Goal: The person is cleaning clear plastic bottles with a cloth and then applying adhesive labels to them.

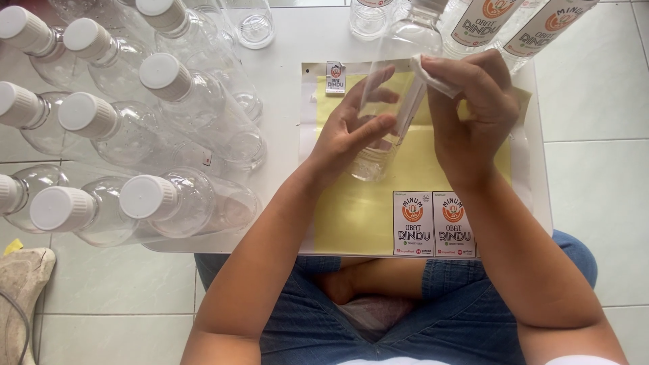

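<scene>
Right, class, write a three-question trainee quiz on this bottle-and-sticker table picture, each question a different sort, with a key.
1. True or false: the clear bottle between the left hand and right hand has a white cap on.
2. Which colour is the sticker sheet? A yellow, B blue, C green.
3. Fill in: the capped bottles lie on the person's ___ side.

Key: 1 false, no cap shows on it; 2 A; 3 left.
</scene>
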